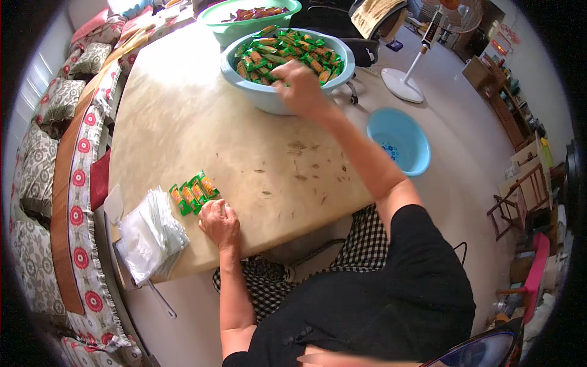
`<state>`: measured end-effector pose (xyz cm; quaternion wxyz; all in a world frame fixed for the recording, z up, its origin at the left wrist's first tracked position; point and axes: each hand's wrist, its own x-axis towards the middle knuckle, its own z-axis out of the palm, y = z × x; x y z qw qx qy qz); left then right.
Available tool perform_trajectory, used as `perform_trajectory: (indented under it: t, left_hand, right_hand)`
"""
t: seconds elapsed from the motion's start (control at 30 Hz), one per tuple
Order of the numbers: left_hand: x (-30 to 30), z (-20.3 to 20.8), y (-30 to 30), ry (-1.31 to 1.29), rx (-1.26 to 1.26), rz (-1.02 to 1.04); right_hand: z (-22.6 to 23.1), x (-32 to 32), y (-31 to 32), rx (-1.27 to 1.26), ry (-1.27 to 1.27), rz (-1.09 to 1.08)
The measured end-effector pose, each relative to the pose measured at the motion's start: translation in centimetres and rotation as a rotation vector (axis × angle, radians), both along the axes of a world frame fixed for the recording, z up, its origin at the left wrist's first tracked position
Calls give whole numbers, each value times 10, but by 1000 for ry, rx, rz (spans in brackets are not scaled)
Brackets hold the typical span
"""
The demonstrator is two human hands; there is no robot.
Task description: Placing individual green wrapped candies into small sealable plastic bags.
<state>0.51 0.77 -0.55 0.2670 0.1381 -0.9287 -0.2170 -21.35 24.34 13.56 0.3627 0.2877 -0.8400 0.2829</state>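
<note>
My left hand point(220, 224) rests at the near edge of the table with its fingers curled in. It lies against the near ends of a short row of small green-and-orange wrapped snack packets point(191, 192), laid side by side. Whether the fingers grip anything is hidden. My right arm stretches far forward, and my right hand point(301, 90) is over the near rim of a light blue basin point(269, 98). Its fingers are bent toward the heap of similar packets point(287, 54) inside; what they hold, if anything, does not show.
Clear plastic bags point(153, 229) lie stacked at the table's left corner. Behind the full basin stands a green basin point(211, 18) of dark red packets. A blue basin point(400, 140) sits right of the table, a white fan point(403, 85) beyond it. A patterned sofa point(79, 177) runs along the left.
</note>
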Motion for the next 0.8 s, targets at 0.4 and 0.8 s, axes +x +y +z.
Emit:
perform_trajectory:
  t: [0.4,0.8]
  left_hand:
    - [-1,1,2,-48,10,-12]
    - [0,8,3,-43,41,-11]
  right_hand:
    - [10,-107,83,908,-738,-423]
    - [16,-120,20,250,-191,-12]
